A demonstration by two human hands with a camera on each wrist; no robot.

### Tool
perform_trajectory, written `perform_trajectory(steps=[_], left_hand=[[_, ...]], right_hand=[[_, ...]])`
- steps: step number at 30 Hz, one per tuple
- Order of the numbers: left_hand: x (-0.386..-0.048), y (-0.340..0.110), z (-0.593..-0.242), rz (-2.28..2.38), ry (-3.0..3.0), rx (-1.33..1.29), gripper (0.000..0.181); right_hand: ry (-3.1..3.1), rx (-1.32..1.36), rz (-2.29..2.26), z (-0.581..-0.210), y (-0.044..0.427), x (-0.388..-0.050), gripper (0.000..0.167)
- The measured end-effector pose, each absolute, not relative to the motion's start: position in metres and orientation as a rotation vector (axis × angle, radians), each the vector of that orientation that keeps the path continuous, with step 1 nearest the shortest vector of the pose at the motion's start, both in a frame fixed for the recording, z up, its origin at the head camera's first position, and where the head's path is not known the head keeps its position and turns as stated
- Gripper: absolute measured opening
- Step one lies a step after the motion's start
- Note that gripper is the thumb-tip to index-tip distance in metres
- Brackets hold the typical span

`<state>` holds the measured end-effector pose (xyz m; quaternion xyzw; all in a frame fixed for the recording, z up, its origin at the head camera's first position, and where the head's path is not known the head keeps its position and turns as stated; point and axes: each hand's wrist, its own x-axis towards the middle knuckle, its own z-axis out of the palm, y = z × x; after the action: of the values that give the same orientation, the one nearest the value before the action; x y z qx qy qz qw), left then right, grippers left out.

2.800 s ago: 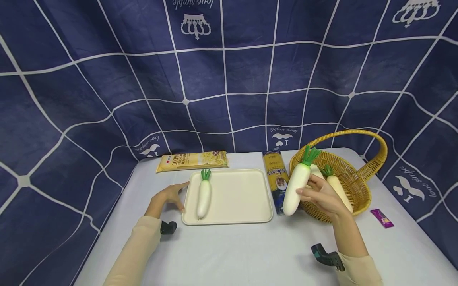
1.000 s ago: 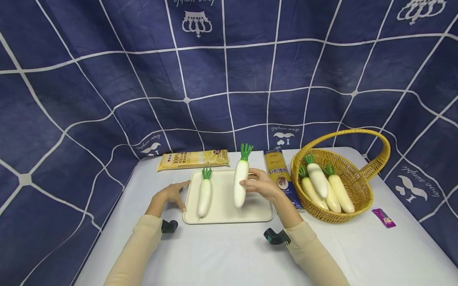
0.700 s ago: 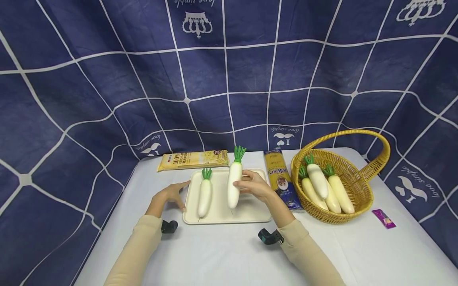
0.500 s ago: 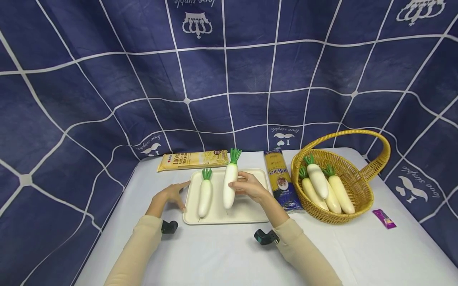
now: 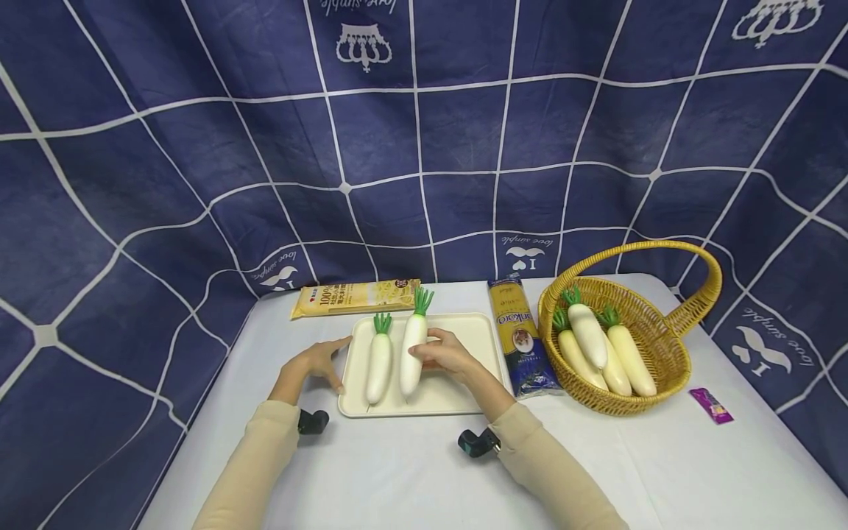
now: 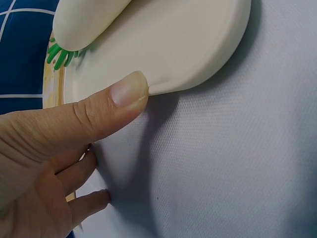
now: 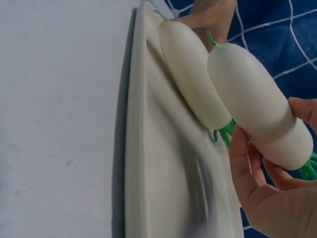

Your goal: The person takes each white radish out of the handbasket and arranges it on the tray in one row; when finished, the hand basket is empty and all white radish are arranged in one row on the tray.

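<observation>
while your right hand (image 5: 447, 355) holds a white daikon (image 5: 410, 373) between thumb and fingers, just above the cream tray (image 5: 470, 335), your left hand (image 5: 314, 363) is spread at the tray's left edge, thumb touching the rim, gripping nothing as far as seen. a second daikon (image 5: 379, 368) lies in the tray, beside and apart from the held one. the step in hand reads as placement; the next move appears to call for lowering it flat, alongside, then releasing. the right wrist view cuts off part of the leaves (image 7: 309, 169); overlap in the wicker basket (image 5: 672, 368) obscures the lower daikons (image 5: 578, 355).
</observation>
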<state>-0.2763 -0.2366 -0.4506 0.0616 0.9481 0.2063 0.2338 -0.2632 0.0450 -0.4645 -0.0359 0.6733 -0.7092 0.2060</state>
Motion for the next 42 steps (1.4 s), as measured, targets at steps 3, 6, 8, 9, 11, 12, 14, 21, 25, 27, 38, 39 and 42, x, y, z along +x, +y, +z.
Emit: perform_trajectory(steps=[3, 6, 8, 9, 11, 12, 14, 21, 25, 27, 38, 39, 42], left_hand=[[-0.276, -0.237, -0.45, 0.566, 2.607, 0.174, 0.12], [-0.277, -0.237, -0.451, 0.569, 2.607, 0.172, 0.12], [-0.277, -0.237, -0.451, 0.576, 2.605, 0.167, 0.121], [-0.277, -0.237, -0.451, 0.574, 2.605, 0.165, 0.121], [-0.277, -0.237, -0.452, 0.574, 2.605, 0.165, 0.121], [-0.277, -0.237, -0.452, 0.572, 2.605, 0.166, 0.121], [-0.277, -0.237, -0.453, 0.566, 2.606, 0.166, 0.121], [-0.275, -0.236, -0.452, 0.573, 2.604, 0.155, 0.122], [-0.275, -0.235, -0.45, 0.575, 2.603, 0.152, 0.121], [-0.275, -0.235, -0.451, 0.568, 2.604, 0.154, 0.121], [-0.277, -0.235, -0.451, 0.572, 2.604, 0.156, 0.121], [-0.277, -0.235, -0.451, 0.573, 2.604, 0.157, 0.121], [-0.276, -0.235, -0.451, 0.57, 2.605, 0.16, 0.121]], right_hand=[[1.931, -0.097, -1.937, -0.468, 0.041, -0.265, 0.066], [1.992, -0.067, -1.882, -0.47, 0.036, -0.267, 0.066], [2.029, -0.026, -1.842, -0.471, 0.033, -0.268, 0.065], [2.054, -0.005, -1.817, -0.471, 0.031, -0.269, 0.065], [2.102, 0.024, -1.772, -0.471, 0.029, -0.269, 0.066], [2.12, 0.037, -1.755, -0.472, 0.028, -0.269, 0.066], [2.154, 0.059, -1.724, -0.473, 0.026, -0.27, 0.066], [2.256, 0.138, -1.66, -0.473, 0.017, -0.27, 0.055], [2.277, 0.169, -1.652, -0.471, 0.011, -0.272, 0.052], [2.283, 0.173, -1.645, -0.471, 0.009, -0.273, 0.05], [2.474, 0.203, -1.497, -0.472, -0.002, -0.274, 0.039], [2.486, 0.201, -1.484, -0.472, -0.002, -0.273, 0.037], [2.508, 0.186, -1.464, -0.472, -0.002, -0.272, 0.033]])
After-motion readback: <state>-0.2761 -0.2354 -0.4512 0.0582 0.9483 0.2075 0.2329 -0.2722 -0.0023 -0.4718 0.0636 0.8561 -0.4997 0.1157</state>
